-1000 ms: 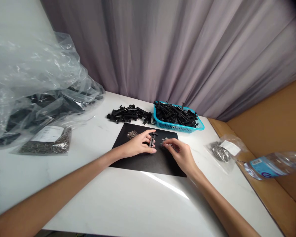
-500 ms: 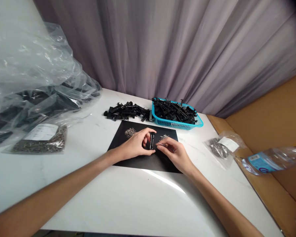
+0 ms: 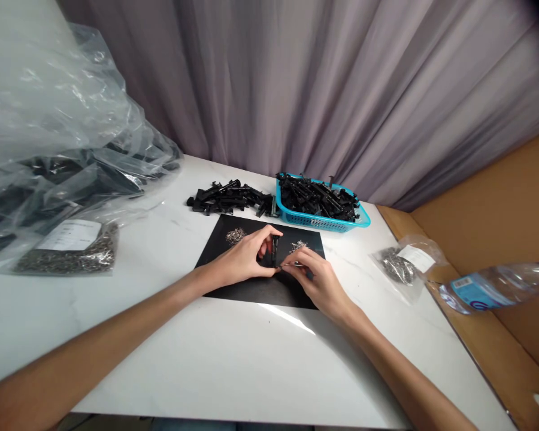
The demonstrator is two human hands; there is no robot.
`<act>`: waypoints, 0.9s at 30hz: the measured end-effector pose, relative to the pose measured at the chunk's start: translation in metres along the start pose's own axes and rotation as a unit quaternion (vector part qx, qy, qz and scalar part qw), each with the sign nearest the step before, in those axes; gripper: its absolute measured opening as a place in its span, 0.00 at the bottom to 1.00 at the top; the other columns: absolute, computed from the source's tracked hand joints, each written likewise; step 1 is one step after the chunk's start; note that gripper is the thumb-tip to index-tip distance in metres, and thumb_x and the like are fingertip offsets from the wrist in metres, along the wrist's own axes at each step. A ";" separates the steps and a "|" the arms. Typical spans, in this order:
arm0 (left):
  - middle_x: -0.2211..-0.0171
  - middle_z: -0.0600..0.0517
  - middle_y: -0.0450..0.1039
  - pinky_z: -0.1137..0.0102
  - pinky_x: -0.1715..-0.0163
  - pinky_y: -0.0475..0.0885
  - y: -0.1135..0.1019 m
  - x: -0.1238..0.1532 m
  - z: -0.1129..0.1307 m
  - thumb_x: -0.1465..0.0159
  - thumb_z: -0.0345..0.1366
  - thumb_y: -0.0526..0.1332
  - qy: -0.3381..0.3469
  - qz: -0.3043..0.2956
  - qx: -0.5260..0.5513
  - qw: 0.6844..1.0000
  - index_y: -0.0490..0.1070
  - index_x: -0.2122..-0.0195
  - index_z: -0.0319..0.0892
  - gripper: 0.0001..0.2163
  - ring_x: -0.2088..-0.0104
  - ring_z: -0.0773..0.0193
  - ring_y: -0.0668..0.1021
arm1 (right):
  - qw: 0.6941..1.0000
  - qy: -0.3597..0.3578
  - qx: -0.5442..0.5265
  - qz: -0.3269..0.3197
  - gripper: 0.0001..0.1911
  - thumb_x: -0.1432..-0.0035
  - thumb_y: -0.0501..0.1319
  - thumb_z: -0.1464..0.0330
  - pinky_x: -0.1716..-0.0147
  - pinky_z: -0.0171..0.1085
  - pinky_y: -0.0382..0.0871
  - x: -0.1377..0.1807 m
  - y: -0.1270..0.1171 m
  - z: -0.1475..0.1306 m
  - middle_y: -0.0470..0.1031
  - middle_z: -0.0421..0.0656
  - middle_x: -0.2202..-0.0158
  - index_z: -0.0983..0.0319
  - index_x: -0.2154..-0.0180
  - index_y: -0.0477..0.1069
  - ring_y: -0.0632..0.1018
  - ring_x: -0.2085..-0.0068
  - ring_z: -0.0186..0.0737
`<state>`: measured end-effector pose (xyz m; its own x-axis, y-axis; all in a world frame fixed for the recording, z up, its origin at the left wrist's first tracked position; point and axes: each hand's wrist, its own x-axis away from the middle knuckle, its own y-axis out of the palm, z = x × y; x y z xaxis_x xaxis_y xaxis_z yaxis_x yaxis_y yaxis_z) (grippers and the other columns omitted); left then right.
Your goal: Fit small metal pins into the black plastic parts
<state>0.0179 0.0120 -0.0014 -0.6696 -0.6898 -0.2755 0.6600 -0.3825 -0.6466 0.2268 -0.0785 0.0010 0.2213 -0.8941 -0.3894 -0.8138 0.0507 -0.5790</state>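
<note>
Black part (image 3: 275, 250) gripped by left hand (image 3: 242, 257); right hand (image 3: 317, 276), pinching pin (image 3: 289, 264), at near end.

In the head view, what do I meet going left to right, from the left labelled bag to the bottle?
Left labelled bag, left hand, held black part, right hand, right labelled bag, bottle.

No wording is legible. Left of the left hand's (image 3: 247, 257) grip: bag of metal pieces (image 3: 72, 262), large white label (image 3: 72, 234), print too small to read. Right of the right hand's (image 3: 320, 278) grip: smaller bag (image 3: 396, 266), small white label (image 3: 416, 257) unreadable; farther out, plastic bottle (image 3: 518, 284), blue label (image 3: 487, 294) with barcode (image 3: 463, 282) and purple curved mark (image 3: 478, 306).
</note>
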 end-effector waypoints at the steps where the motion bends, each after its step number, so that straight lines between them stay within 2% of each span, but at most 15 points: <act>1: 0.65 0.56 0.68 0.66 0.64 0.72 0.000 0.000 -0.001 0.45 0.36 0.71 0.000 0.000 0.000 1.000 0.64 0.45 0.47 0.28 0.67 0.62 0.73 | 1.000 0.007 -0.007 0.001 0.11 0.29 0.59 0.63 0.63 0.38 0.70 0.000 0.000 0.000 0.78 0.44 0.61 0.59 0.61 0.77 0.77 0.61 0.41; 6: 0.64 0.55 0.69 0.67 0.64 0.72 0.002 0.002 0.000 0.44 0.37 0.70 0.000 -0.010 -0.003 1.000 0.63 0.45 0.47 0.26 0.66 0.62 0.73 | 0.998 0.049 -0.030 0.006 0.07 0.33 0.64 0.64 0.69 0.36 0.65 0.000 -0.001 0.000 0.78 0.41 0.66 0.59 0.61 0.79 0.74 0.68 0.38; 15: 0.64 0.55 0.70 0.67 0.63 0.72 0.005 0.002 0.011 0.42 0.35 0.70 0.001 -0.015 0.004 1.000 0.64 0.44 0.46 0.26 0.65 0.62 0.74 | 0.996 0.063 -0.055 0.032 0.04 0.35 0.66 0.66 0.68 0.37 0.65 0.001 0.000 -0.001 0.82 0.41 0.63 0.59 0.61 0.79 0.76 0.67 0.39; 22: 0.62 0.54 0.71 0.66 0.63 0.74 0.007 0.002 0.009 0.44 0.33 0.69 0.013 0.001 -0.014 1.000 0.65 0.41 0.45 0.29 0.64 0.61 0.76 | 0.998 0.046 -0.024 0.035 0.04 0.33 0.64 0.68 0.59 0.39 0.68 0.001 0.002 -0.009 0.80 0.42 0.61 0.58 0.63 0.77 0.77 0.59 0.42; 27: 0.60 0.52 0.71 0.66 0.61 0.75 0.008 0.005 0.007 0.45 0.29 0.67 0.022 -0.003 -0.055 0.998 0.65 0.39 0.46 0.31 0.61 0.60 0.77 | 0.997 0.056 -0.042 0.027 0.03 0.34 0.65 0.68 0.58 0.40 0.70 0.000 0.006 -0.008 0.79 0.43 0.60 0.58 0.63 0.77 0.77 0.59 0.43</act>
<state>0.0227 0.0011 -0.0030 -0.6899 -0.6584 -0.3010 0.6160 -0.3155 -0.7218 0.2183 -0.0819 0.0030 0.1189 -0.9354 -0.3330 -0.8663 0.0662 -0.4951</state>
